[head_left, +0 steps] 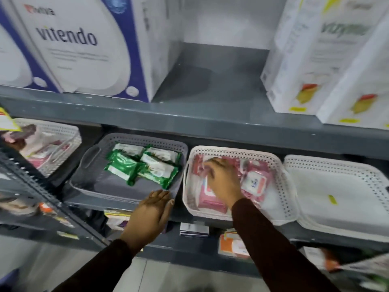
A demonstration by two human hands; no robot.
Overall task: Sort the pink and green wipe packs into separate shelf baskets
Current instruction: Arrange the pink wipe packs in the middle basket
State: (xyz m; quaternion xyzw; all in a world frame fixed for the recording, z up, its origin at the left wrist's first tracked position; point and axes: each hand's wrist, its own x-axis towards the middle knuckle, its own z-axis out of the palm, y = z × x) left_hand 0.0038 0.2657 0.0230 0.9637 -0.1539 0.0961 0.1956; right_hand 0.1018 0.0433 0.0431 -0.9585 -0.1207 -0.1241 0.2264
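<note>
Several green wipe packs lie piled in a grey perforated basket on the middle shelf. To its right a white basket holds several pink wipe packs. My left hand rests flat on the front right corner of the grey basket, fingers together, holding nothing. My right hand reaches into the white basket, fingers bent over a pink pack beneath it. Whether the fingers grip it is hidden by the hand.
An empty white basket stands at the far right. Another white basket with mixed packs sits at the left. Large white boxes fill the shelf above, with a gap between them. Small boxes lie on the shelf below.
</note>
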